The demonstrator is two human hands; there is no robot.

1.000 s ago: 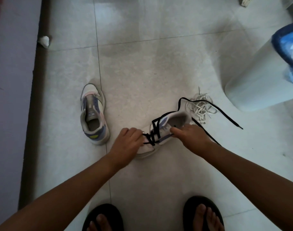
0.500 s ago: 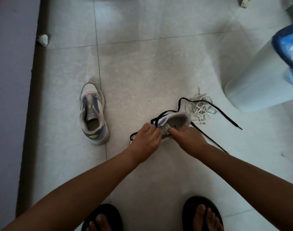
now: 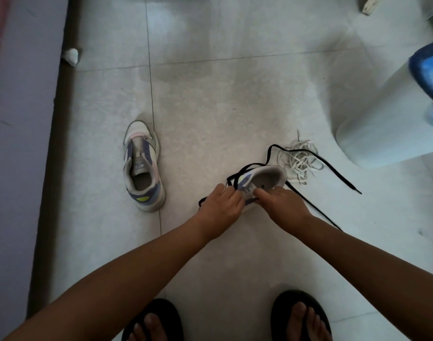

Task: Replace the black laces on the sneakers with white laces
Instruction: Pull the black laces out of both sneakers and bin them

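Two sneakers are seen on a pale tiled floor (image 3: 235,94), one of them held between both hands.

At far left a small white crumpled scrap (image 3: 71,56) lies by the wall; next, the unlaced sneaker (image 3: 143,166) rests flat on the tiles, well apart from the hands. The left hand (image 3: 221,209) is curled over the front of the held sneaker (image 3: 266,178), its fingers pinching the black lace (image 3: 316,158), which loops over the opening and trails away across the tiles to the right. The right hand (image 3: 283,205) grips the sneaker's tongue and side, thumb on top. Just beyond the held sneaker a tangle of white laces (image 3: 300,161) lies on the floor. At far right a white bin (image 3: 382,119) is lined with a blue bag (image 3: 429,70); its contents cannot be made out.
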